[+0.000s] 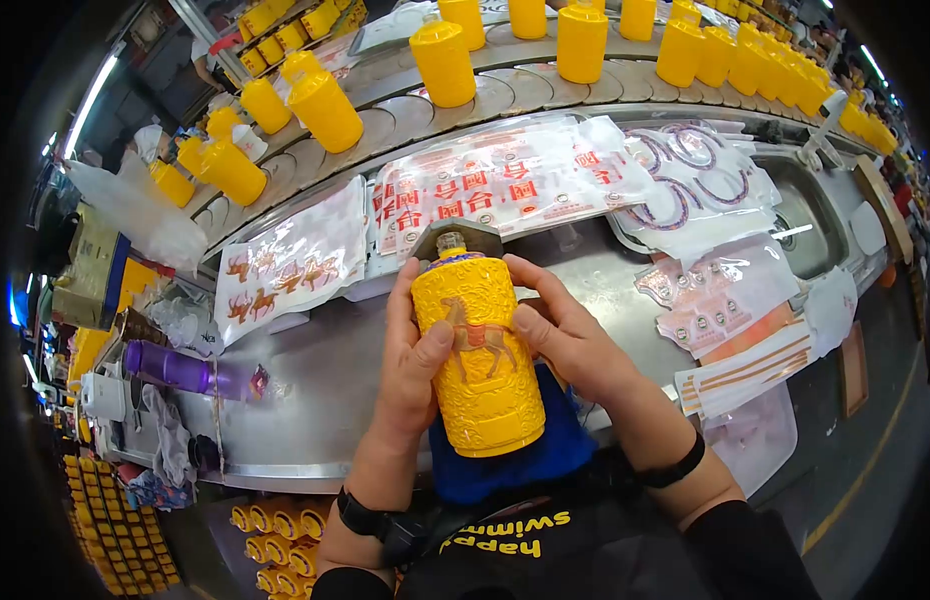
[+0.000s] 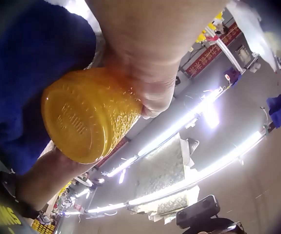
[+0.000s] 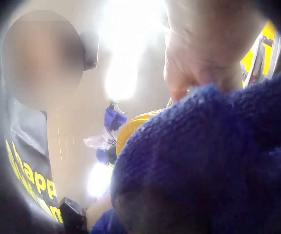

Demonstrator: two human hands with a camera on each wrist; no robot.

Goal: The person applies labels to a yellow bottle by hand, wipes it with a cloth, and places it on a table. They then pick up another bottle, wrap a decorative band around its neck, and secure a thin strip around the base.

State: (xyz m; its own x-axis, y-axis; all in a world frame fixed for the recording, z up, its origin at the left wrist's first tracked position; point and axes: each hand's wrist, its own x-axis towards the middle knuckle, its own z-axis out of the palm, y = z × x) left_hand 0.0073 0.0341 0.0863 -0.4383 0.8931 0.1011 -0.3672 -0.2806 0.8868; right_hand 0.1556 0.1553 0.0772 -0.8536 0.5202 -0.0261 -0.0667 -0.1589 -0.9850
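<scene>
A yellow embossed bottle (image 1: pixel 477 400) with a brown horse picture on its front is held between both hands. Its glass neck points away from the body, and its round base shows in the left wrist view. My left hand (image 1: pixel 410 350) grips the left side, thumb on the front by the horse. On the opposite side my right hand (image 1: pixel 575 340) holds it, thumb close to the horse's rear. The fingers behind the bottle are hidden. Below it, over the lap, lies a blue cloth (image 1: pixel 560 445), which fills much of the right wrist view.
A metal worktop (image 1: pixel 315 400) bears red-printed sheets (image 1: pixel 475 190), a horse decal sheet (image 1: pixel 285 275) and sheets with curved strips (image 1: pixel 695 180). Beyond runs a conveyor (image 1: pixel 395 120) with several yellow bottles. A purple bottle (image 1: pixel 170 367) lies at left; a sink (image 1: pixel 800 210) is at right.
</scene>
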